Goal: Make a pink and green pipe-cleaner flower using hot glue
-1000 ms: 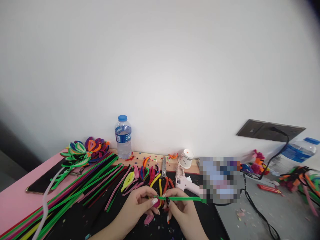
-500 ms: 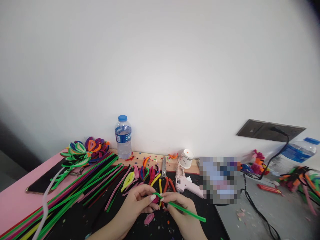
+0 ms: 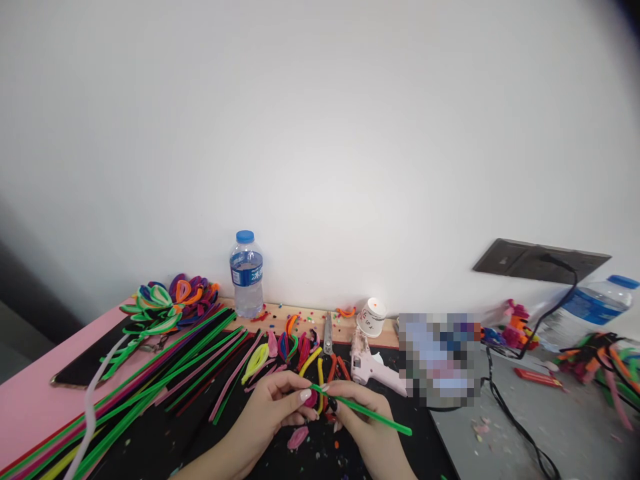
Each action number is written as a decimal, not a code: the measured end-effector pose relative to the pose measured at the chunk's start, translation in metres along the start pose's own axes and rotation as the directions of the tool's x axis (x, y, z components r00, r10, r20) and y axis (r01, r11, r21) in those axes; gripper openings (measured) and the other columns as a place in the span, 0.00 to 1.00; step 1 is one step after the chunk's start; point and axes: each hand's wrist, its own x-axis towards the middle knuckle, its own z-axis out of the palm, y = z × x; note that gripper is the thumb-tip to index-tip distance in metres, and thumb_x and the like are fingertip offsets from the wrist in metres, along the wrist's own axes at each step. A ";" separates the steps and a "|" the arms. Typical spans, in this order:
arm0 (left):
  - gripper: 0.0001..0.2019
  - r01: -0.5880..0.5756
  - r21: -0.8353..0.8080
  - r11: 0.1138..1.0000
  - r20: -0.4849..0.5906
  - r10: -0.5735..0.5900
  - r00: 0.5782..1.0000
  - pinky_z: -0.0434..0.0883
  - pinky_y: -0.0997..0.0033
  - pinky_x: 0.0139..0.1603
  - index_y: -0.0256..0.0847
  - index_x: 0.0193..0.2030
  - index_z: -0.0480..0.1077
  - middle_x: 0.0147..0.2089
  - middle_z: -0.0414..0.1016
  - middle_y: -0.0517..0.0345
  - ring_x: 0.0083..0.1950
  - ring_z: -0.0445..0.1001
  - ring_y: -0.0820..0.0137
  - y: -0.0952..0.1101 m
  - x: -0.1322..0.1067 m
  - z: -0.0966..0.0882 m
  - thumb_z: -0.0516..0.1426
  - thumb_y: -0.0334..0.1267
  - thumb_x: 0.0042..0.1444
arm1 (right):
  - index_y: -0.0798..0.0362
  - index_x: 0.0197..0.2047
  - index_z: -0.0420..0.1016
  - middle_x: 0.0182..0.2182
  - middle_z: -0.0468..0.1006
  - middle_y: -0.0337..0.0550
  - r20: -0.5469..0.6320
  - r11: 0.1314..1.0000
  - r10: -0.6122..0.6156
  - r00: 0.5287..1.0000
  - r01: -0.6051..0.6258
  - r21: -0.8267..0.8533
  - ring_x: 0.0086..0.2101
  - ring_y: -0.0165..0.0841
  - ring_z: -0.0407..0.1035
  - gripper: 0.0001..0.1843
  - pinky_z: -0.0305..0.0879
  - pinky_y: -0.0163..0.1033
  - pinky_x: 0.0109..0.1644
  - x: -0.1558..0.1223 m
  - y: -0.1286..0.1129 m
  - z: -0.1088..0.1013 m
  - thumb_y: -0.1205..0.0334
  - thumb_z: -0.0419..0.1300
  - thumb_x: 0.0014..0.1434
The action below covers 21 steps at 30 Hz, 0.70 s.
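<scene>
Between thumb and fingers, my left hand (image 3: 280, 403) pinches one end of a green pipe cleaner (image 3: 375, 416) together with a small magenta coil (image 3: 311, 400), partly covered by the fingers. My right hand (image 3: 357, 417) is closed on the same green pipe cleaner a little to the right, and its free end points down to the right. Just below the hands, a pink looped petal (image 3: 298, 438) lies on the black mat (image 3: 270, 460). Behind them are a yellow-green loop (image 3: 256, 364), yellow pieces (image 3: 321, 383) and red-handled scissors (image 3: 328, 333).
A pink glue gun (image 3: 373, 370) lies right of the hands, with a paper cup (image 3: 373, 317) behind it. A water bottle (image 3: 247, 277) stands by the wall. Long pipe cleaners (image 3: 165, 380) and a looped flower bunch (image 3: 160, 307) cover the left. Black cable (image 3: 510, 413) crosses the grey surface.
My right fingers have shifted slightly along the green pipe cleaner, and more of the magenta coil shows. My left hand has barely moved.
</scene>
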 end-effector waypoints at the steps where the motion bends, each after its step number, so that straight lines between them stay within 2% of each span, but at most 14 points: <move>1: 0.13 0.002 -0.001 1.000 -0.004 -0.002 1.000 0.69 0.80 0.26 0.35 0.29 0.75 0.22 0.79 0.60 0.24 0.77 0.73 0.000 0.000 0.000 0.69 0.40 0.39 | 0.51 0.32 0.82 0.32 0.82 0.44 -0.005 1.000 0.000 1.000 0.000 -0.012 0.22 0.29 0.69 0.07 0.69 0.32 0.26 -0.001 0.000 0.000 0.59 0.65 0.50; 9: 0.14 0.001 0.009 1.000 -0.014 -0.001 1.000 0.69 0.79 0.25 0.35 0.28 0.75 0.20 0.79 0.57 0.24 0.77 0.71 -0.002 0.001 -0.001 0.69 0.41 0.38 | 0.54 0.31 0.81 0.21 0.74 0.40 0.012 0.998 0.059 0.998 -0.059 -0.010 0.22 0.30 0.66 0.12 0.64 0.31 0.21 0.002 0.002 0.000 0.53 0.65 0.51; 16: 0.14 -0.010 0.028 1.000 -0.024 0.011 1.000 0.69 0.79 0.25 0.35 0.29 0.75 0.21 0.80 0.57 0.24 0.78 0.72 -0.002 0.003 -0.002 0.69 0.41 0.38 | 0.56 0.29 0.80 0.18 0.71 0.38 0.019 0.996 0.094 0.995 -0.094 0.013 0.20 0.28 0.64 0.15 0.61 0.30 0.21 0.002 -0.002 0.001 0.51 0.65 0.50; 21: 0.13 -0.016 0.072 0.997 0.008 0.015 1.000 0.69 0.78 0.25 0.35 0.28 0.75 0.21 0.80 0.56 0.24 0.78 0.70 -0.001 0.002 -0.001 0.68 0.41 0.39 | 0.57 0.27 0.79 0.17 0.71 0.37 0.039 0.988 0.144 0.989 -0.146 0.046 0.18 0.27 0.63 0.17 0.61 0.30 0.21 0.004 -0.007 0.001 0.49 0.66 0.49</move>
